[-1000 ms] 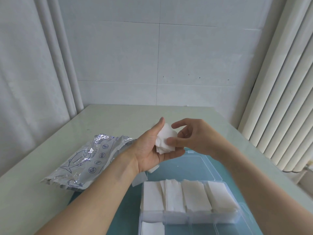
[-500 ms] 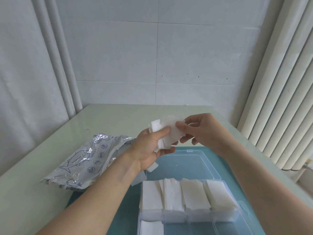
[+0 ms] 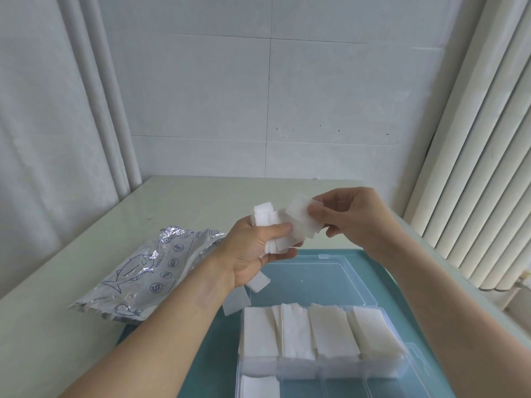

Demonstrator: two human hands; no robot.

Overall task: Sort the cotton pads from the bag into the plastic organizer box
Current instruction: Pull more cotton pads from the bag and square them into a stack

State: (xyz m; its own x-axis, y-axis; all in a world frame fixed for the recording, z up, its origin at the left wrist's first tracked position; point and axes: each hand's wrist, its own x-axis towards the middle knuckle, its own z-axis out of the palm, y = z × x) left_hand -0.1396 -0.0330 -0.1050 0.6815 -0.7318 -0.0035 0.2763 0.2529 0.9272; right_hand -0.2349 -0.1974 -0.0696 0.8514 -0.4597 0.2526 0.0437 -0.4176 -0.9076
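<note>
The likeliest slip is that the loose wad of pads (image 3: 274, 228) sheds a sheet or two: the left hand (image 3: 255, 248) grips them in an uneven bunch, with edges sticking out at twelve o'clock and at six, and a pull from the right hand (image 3: 347, 218) could drag extra pads out with the one it wants. Anything that drops may miss the box (image 3: 321, 337) and land on the teal mat (image 3: 198, 354) or the table (image 3: 71, 282), where two stray pads already seem to lie at six o'clock of the left hand (partly hidden by the wrist). The left hand is curled round the bunch, thumb pressed across its front. The right hand, at three o'clock of the bunch, pinches the edge of one pad (image 3: 300, 209) between thumb and fingers, the other fingers loosely bent. Both are held above the box's open lid (image 3: 330, 280). The back row of the box, at six o'clock of the hands, looks full, and one compartment nearer the person holds pads. The foil bag (image 3: 149, 271) lies flat on the table at nine o'clock of the box.
</note>
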